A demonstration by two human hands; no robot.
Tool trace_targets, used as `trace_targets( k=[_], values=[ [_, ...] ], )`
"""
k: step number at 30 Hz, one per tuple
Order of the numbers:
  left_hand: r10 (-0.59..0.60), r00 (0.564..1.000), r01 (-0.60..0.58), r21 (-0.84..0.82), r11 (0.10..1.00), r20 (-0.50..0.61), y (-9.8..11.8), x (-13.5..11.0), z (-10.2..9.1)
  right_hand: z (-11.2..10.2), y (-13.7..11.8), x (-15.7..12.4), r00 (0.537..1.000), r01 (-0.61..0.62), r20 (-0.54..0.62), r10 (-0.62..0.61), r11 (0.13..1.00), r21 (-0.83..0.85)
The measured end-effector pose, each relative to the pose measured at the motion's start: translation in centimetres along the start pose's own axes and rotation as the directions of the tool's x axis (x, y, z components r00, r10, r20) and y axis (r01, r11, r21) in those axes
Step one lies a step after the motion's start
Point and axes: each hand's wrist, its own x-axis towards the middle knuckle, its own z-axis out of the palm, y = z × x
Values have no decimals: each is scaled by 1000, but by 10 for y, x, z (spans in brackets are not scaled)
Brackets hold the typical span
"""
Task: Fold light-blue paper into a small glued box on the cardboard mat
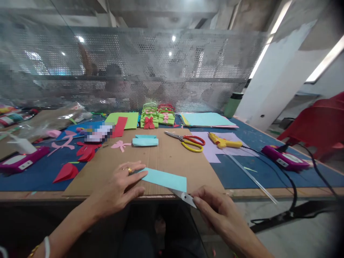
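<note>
A light-blue paper strip (166, 179) lies at the front of a brown cardboard sheet (174, 157). My left hand (120, 186) rests on the strip's left end, fingers stretched out and apart. Between the thumb and fingers of my right hand (220, 211) is a flat, pale ruler (189, 200) with a hole near its end. The ruler meets the strip's lower right edge, and its far part is hidden by the paper. Behind the strip sits a folded light-blue paper piece (145, 142). Scissors (188, 139) with red and yellow handles lie farther right, slightly spread.
A yellow glue gun (224, 141) lies on lilac paper (212, 154), near a glue stick (252, 179) and a purple power box (285, 157). Small green paper bags (149, 120) with bows stand at the back. Red cut-outs (66, 172) and pink cut-outs (121, 144) lie left.
</note>
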Motion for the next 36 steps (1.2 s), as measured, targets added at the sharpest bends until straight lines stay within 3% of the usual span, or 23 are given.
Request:
trace_targets(
  k=[5,9,13,18,24,31,36],
  values=[
    [43,999,-44,110,993,18,15,-15,12,-6,5,-3,1000,-2,-18,2,1000,18],
    [58,998,-55,158,986,-19,42,-12,23,-15,14,-7,995,-91,-24,95,986,141],
    [73,997,-69,148,987,-27,59,-4,20,-18,16,-11,987,-141,-41,157,956,257],
    [-7,997,3,46,999,75,52,12,7,-16,16,-10,970,-158,-137,200,950,268],
    [-11,977,32,-95,995,212,36,32,10,-14,19,-8,960,-140,-204,193,959,245],
    [-53,962,85,-107,991,268,40,37,6,-23,24,-12,978,-165,-100,185,969,182],
    [-55,956,88,-104,991,289,41,38,2,-22,25,-12,972,-187,-97,212,957,221]
  ],
)
